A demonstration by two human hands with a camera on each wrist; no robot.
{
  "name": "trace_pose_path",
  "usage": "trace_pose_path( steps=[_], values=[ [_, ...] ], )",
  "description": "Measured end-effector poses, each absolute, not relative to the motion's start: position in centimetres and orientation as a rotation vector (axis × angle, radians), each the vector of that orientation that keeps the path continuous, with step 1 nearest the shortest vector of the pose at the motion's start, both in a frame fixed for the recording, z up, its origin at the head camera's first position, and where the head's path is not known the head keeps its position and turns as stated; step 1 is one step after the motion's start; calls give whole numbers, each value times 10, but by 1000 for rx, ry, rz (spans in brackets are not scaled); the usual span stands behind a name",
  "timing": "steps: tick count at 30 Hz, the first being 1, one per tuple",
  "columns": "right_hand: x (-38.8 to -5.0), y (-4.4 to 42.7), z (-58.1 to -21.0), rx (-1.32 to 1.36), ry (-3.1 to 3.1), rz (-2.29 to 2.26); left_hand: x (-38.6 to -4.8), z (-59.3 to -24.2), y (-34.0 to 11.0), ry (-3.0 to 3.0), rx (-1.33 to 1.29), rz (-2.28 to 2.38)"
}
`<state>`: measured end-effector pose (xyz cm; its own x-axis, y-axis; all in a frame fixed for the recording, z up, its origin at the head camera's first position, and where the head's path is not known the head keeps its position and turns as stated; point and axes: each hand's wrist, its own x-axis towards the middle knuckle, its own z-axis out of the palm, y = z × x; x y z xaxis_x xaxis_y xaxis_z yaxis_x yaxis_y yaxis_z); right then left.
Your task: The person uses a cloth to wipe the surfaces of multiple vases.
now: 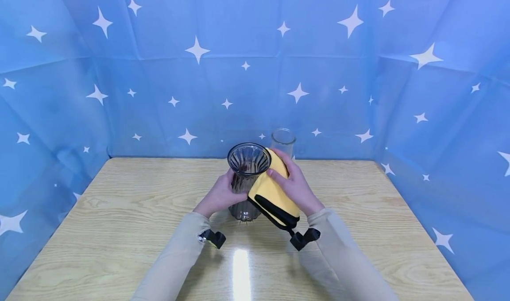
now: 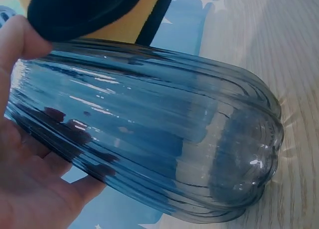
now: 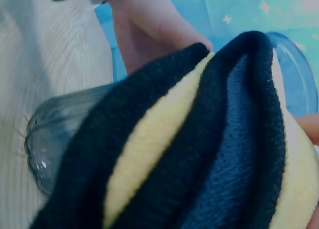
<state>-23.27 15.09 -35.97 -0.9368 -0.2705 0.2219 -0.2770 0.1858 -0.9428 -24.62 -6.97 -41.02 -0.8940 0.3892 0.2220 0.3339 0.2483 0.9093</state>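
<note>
Treat the ribbed smoky glass vase [image 1: 242,183] as rigid, breakable and probably rather heavy, slick on the walls yet likely easier to grip for the grooves. Best held round the fluted body below the flared rim, with thumb and fingers on opposite sides, rather than by the lip alone. Gripped much like that by the left hand [image 1: 223,194], with the thumb on the near wall and fingers round the far side. Mouth up, on or just over the table [image 1: 159,190], impossible to tell which. Found at about 2 o'clock from the left hand and 9 o'clock from the right hand [image 1: 296,186].

Expect the folded yellow cloth [image 1: 275,194], edged in black, to be light, soft and easily bunched; best pinched through several layers. Pinched between right thumb and fingers, hanging toward 7 o'clock from there, apparently against the vase's 4 o'clock side. Note also a clear glass [image 1: 283,144] beyond, toward 1 o'clock from the vase, partly hidden by the right hand.
</note>
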Motion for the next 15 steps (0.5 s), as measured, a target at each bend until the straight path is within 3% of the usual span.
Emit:
trace_pose_path(
  steps=[15],
  values=[
    [-235,151,-374,743,-2720,1462,-253,-410,-79,2312,697,1736]
  ],
)
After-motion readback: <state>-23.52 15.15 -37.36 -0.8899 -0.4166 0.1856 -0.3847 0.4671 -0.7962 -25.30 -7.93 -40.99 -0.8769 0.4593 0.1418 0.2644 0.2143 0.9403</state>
